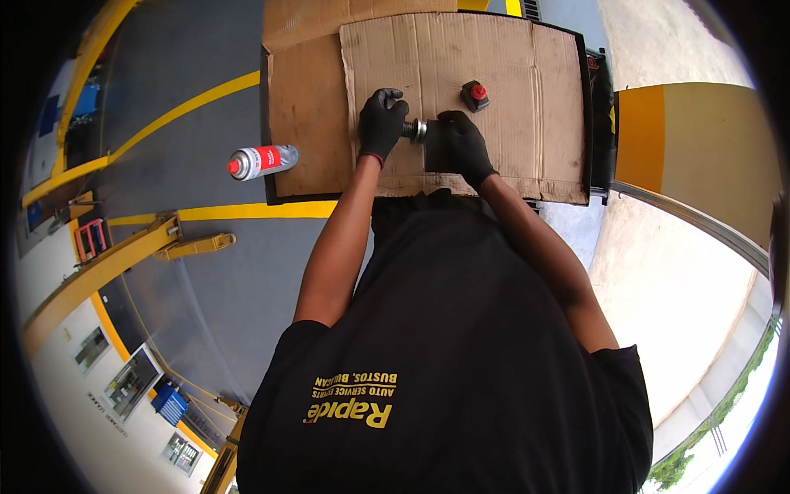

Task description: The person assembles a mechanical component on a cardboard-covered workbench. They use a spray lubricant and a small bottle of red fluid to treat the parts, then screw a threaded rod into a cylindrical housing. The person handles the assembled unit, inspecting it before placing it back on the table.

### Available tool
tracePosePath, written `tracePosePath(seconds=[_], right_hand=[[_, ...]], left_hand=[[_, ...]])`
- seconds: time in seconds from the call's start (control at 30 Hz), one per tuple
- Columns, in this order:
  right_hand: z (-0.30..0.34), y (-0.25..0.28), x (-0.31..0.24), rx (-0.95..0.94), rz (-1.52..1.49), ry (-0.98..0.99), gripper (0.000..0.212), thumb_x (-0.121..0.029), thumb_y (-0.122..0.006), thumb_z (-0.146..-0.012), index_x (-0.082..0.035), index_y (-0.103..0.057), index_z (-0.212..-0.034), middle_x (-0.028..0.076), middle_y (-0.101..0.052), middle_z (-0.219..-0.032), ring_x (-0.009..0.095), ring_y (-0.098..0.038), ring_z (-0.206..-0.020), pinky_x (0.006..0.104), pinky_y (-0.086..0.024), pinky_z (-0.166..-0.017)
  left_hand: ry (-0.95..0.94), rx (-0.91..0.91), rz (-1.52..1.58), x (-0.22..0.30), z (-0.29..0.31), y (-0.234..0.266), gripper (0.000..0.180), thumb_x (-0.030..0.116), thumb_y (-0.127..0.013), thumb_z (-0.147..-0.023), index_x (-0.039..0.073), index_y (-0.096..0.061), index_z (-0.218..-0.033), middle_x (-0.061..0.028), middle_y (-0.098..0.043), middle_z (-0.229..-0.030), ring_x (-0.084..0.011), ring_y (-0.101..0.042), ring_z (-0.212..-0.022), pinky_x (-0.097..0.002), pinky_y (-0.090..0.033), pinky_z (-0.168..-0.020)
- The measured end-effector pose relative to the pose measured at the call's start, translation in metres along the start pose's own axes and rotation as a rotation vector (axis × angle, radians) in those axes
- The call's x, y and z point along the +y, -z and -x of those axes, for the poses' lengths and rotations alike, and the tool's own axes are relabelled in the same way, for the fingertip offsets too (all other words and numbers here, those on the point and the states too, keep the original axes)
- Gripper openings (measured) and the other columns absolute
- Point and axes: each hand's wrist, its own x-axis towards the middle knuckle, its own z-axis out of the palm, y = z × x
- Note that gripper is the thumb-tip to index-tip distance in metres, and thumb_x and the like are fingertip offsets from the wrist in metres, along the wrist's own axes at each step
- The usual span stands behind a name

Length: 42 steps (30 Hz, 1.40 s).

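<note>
Both of my hands wear black gloves and meet above the cardboard (510,165) on the table. My left hand (382,123) is closed around one end of a metal part (419,130), which has a dark ribbed shaft and a shiny silver ring. In my right hand (467,150) is a flat dark square sheet (441,150), gripped along its right side. Its left edge lies next to or against the silver ring; contact is not clear. Just beyond the right hand stands a small dark bottle with a red cap (476,95).
A red and silver spray can (263,161) stands beyond the table's left edge. Yellow lines (247,212) mark the grey floor, and a yellow lift arm (197,245) lies at left. To the right is a yellow and beige post (691,148).
</note>
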Motion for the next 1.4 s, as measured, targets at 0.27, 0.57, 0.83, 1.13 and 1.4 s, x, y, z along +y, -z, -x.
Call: tracePosePath(seconds=[0.27,0.57,0.83,1.13,1.4], right_hand=[[0.011,-0.015,-0.028,0.139,0.339,0.042,0.028,-0.031,-0.069,-0.093,-0.01,-0.072,-0.112,0.02,-0.075,-0.099,0.041,-0.071,-0.099,0.0511,-0.056,-0.085],[-0.005,-0.026,-0.022,0.119,0.462,0.112,0.026,-0.035,-0.07,-0.092,-0.011,-0.076,-0.1,0.021,-0.075,-0.092,0.041,-0.072,-0.091,0.0516,-0.057,-0.08],[-0.018,-0.026,-0.03,0.091,0.418,-0.018,0.027,-0.036,-0.067,-0.092,-0.012,-0.077,-0.099,0.018,-0.076,-0.093,0.04,-0.071,-0.091,0.0514,-0.056,-0.082],[-0.021,-0.032,-0.029,0.112,0.452,0.028,0.023,-0.033,-0.069,-0.092,-0.013,-0.077,-0.1,0.017,-0.076,-0.098,0.039,-0.07,-0.097,0.051,-0.056,-0.082],[-0.018,-0.027,-0.03,0.068,0.395,0.023,0.023,-0.032,-0.066,-0.094,-0.016,-0.078,-0.104,0.014,-0.076,-0.102,0.04,-0.07,-0.095,0.051,-0.057,-0.084]], left_hand=[[-0.026,0.046,-0.02,-0.001,0.002,-0.001,0.033,0.028,-0.071,-0.083,0.01,-0.076,-0.11,-0.0145,-0.078,-0.102,-0.0315,-0.076,-0.097,-0.0416,-0.058,-0.087],[-0.018,0.055,-0.044,0.009,0.012,0.001,0.031,0.024,-0.07,-0.086,0.007,-0.075,-0.112,-0.0083,-0.076,-0.096,-0.0179,-0.071,-0.09,-0.0344,-0.056,-0.084],[-0.067,0.106,-0.061,0.013,0.024,0.004,0.031,0.027,-0.071,-0.084,0.009,-0.076,-0.11,-0.0094,-0.074,-0.093,-0.0211,-0.071,-0.085,-0.0362,-0.057,-0.082],[-0.125,0.166,-0.012,0.009,0.023,-0.002,0.03,0.025,-0.071,-0.084,0.007,-0.075,-0.107,-0.0108,-0.074,-0.093,-0.0224,-0.071,-0.084,-0.0373,-0.057,-0.081],[-0.101,0.163,-0.008,0.017,0.029,0.002,0.028,0.023,-0.07,-0.083,0.007,-0.074,-0.107,-0.0133,-0.074,-0.099,-0.0267,-0.072,-0.089,-0.0396,-0.057,-0.084]])
